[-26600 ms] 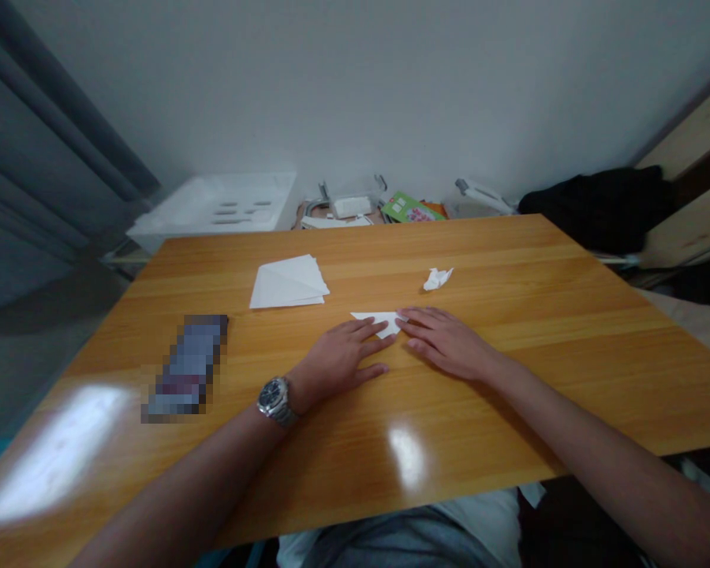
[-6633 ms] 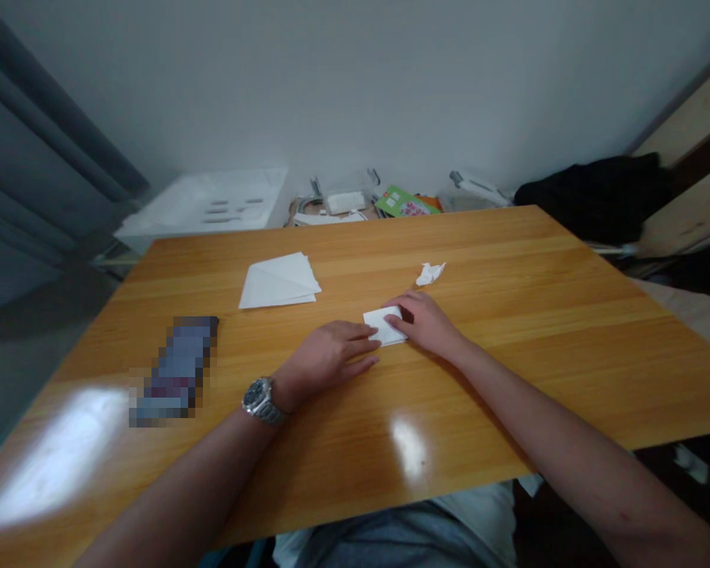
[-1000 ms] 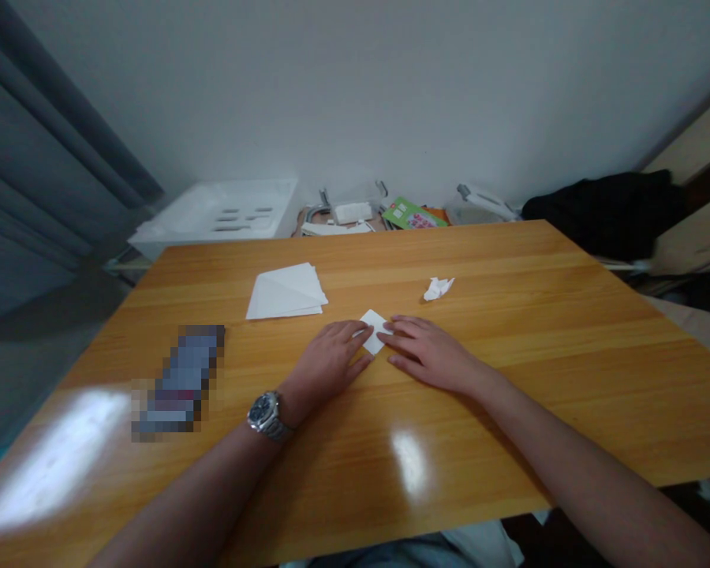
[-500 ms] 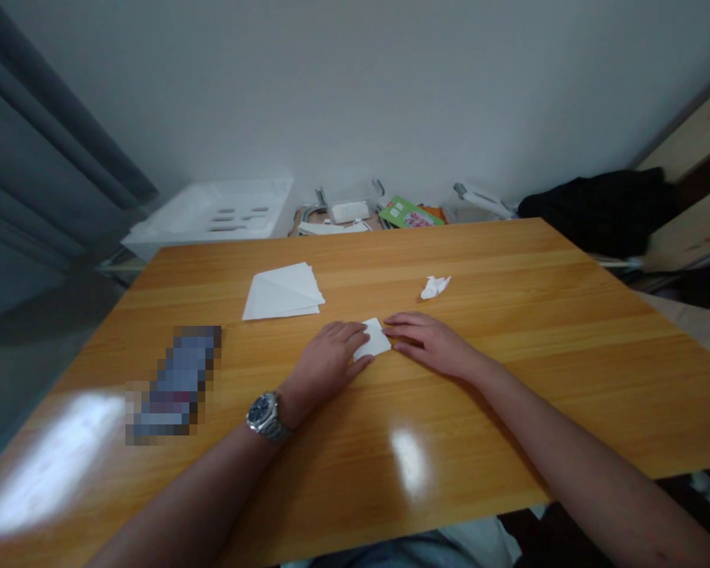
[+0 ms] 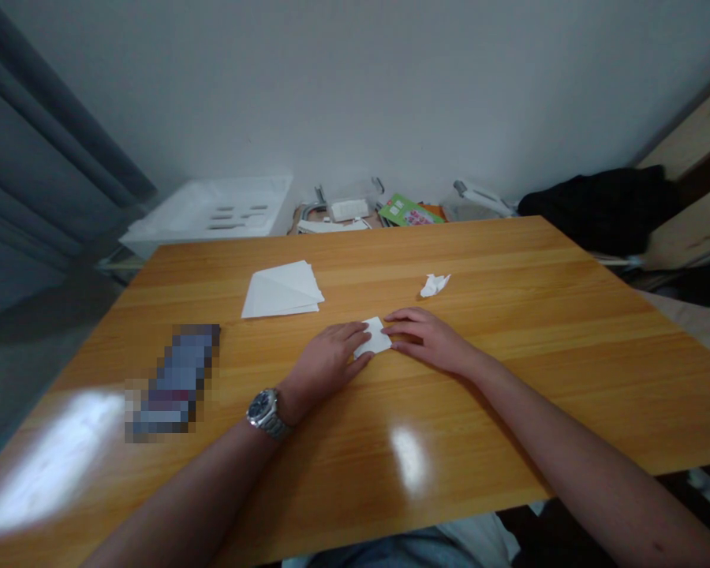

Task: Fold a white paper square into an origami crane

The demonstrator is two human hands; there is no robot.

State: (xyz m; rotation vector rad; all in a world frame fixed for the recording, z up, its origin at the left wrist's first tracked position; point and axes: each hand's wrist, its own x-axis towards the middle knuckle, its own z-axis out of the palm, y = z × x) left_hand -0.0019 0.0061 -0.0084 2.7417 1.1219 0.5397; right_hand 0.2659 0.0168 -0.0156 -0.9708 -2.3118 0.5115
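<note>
- Head view: small white four-sided piece of paper [image 5: 378, 338] flat on the glossy yellow-brown wooden bench [image 5: 479, 442], between my hands.
- My left hand [image 5: 330, 356]: open, fingers loosely extended over paper's left part, not gripping.
- My right hand [image 5: 431, 338]: open, fingers slightly spread, fingertips at paper's right edge, not gripping.
- Silver metal wristwatch [image 5: 266, 410] on my left wrist.
- Beyond: overlapping white paper sheets [image 5: 282, 289] left, crumpled white paper scrap [image 5: 434, 285] right.
- Dark rectangular object [image 5: 177, 379], pixelated, far left.
</note>
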